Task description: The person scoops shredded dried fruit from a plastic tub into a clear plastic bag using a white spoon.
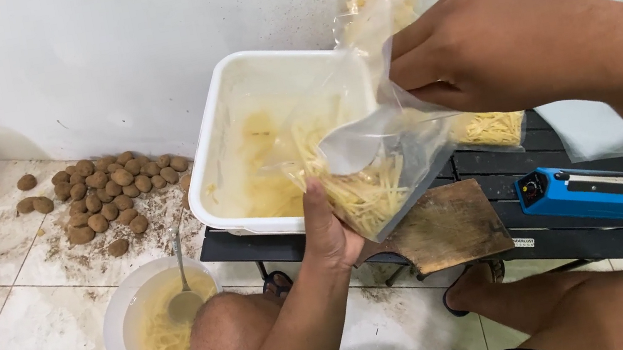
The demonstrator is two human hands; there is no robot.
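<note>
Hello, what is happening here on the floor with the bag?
A seated person holds a clear bag of pale strips over a white tub. The left hand supports the bag from below; the right hand pinches its top edge. A blue sealer lies on the low rack, potatoes are piled by the wall, and a bowl holds a ladle.

Muddy potatoes [106,194] heaped on floor; blue heat sealer [614,192] on bench [592,238]

Your left hand [329,231] reaches up, palm cupped; your right hand [488,44] comes in from the right, fingers [417,73] pinched shut.
</note>
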